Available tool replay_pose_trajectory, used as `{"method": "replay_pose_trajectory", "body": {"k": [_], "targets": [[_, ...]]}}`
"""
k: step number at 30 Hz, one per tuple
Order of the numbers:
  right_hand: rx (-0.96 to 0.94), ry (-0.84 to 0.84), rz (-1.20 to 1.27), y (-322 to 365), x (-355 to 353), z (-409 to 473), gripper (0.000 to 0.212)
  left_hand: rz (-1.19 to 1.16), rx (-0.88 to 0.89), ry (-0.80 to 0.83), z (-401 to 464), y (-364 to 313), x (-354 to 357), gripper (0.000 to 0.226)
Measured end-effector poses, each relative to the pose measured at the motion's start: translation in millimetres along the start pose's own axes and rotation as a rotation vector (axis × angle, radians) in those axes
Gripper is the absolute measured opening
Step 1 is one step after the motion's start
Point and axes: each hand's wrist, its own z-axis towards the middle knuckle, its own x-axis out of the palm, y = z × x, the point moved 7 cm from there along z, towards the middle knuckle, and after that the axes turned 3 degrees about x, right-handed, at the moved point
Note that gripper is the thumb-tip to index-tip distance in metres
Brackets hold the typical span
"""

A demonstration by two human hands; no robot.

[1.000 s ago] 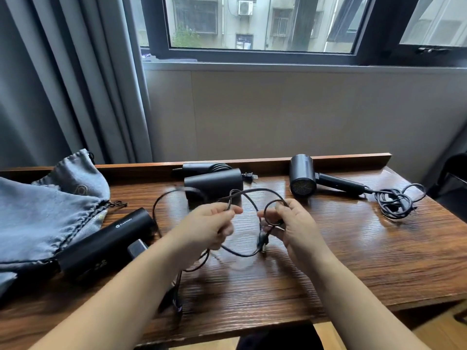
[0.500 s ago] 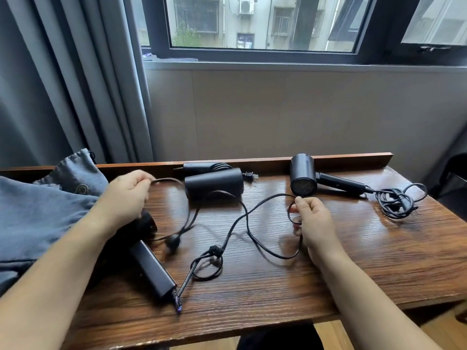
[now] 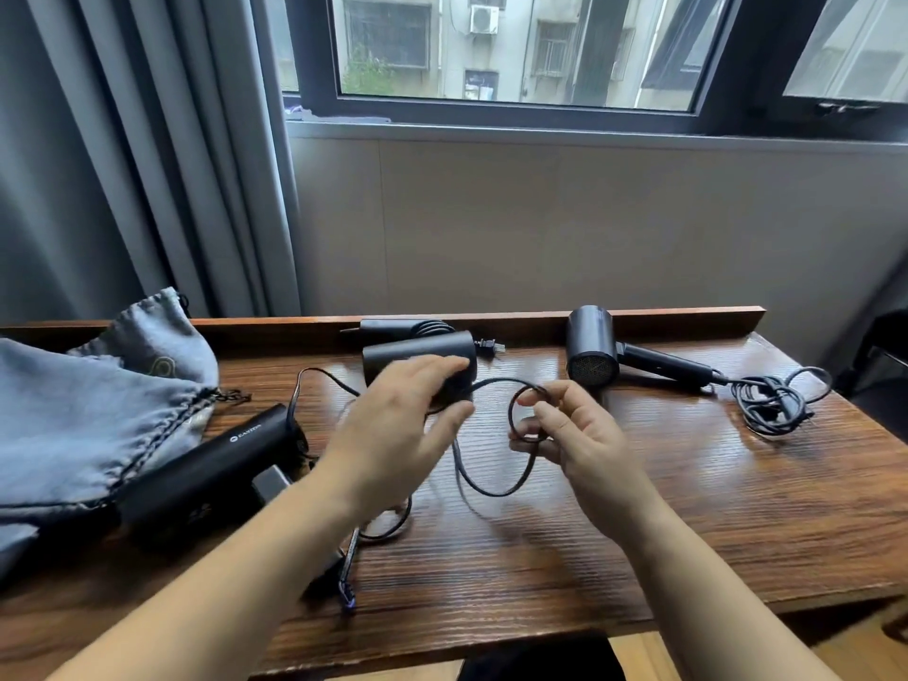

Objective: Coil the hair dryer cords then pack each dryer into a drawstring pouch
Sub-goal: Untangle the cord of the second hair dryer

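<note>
The right hand (image 3: 584, 435) pinches a small loop of the cord (image 3: 491, 489). The left hand (image 3: 398, 425) hovers over the cord with fingers extended, grasping nothing. The cord runs to the near dryer (image 3: 206, 474), which lies on the surface (image 3: 688, 508) against the pouch (image 3: 73, 415). 2 other dryers lie farther back.
</note>
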Motion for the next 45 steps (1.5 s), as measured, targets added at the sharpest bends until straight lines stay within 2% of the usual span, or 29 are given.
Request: {"method": "replay_pose_trajectory", "body": {"k": [2,4,8,11,13,17,20,22,24,30,35,37,40,43,45], "targets": [[-0.030,0.063,-0.014,4,10,-4,0.015,-0.004,0.018,0.017,2,-5,12,0.045],[-0.059,0.085,-0.059,6,15,-7,0.014,-0.006,0.027,-0.010,2,-7,16,0.035],[-0.093,-0.020,-0.240,6,7,-5,0.011,-0.135,-0.089,-0.051,3,3,11,0.016],[-0.179,-0.135,-0.441,12,-4,-4,0.011,-0.304,-0.206,0.160,1,8,21,0.021],[-0.280,-0.116,-0.591,19,2,-6,0.014,-0.445,-0.234,0.246,1,4,27,0.026],[-0.353,-0.041,-0.655,26,17,-7,0.019,-0.621,-0.321,0.174,4,4,27,0.023],[-0.415,-0.078,-0.671,28,18,-8,0.015,-0.730,-0.414,0.186,3,7,31,0.024],[-0.419,-0.131,-0.622,27,16,-10,0.011,-0.805,-0.452,0.219,2,6,34,0.025],[-0.332,-0.147,-0.516,24,13,-9,0.006,-0.831,-0.475,0.209,1,9,34,0.021],[-0.057,-0.007,-0.168,12,16,-1,0.012,-0.824,-0.501,0.184,-2,17,31,0.014],[-0.044,-0.233,-0.034,11,-6,-1,0.013,-0.837,-0.507,0.146,-2,25,24,0.009],[-0.072,-0.293,-0.261,9,-14,-1,0.023,-0.807,-0.497,0.136,-1,27,22,0.007],[-0.197,-0.249,-0.694,18,1,-7,0.035,-0.721,-0.452,0.141,-3,24,25,0.007],[-0.363,-0.059,-0.820,25,26,-11,0.047,-0.685,-0.401,0.167,-4,15,31,0.007],[-0.436,-0.001,-0.816,30,30,-12,0.033,-0.671,-0.377,0.177,-4,12,32,0.007]]}}
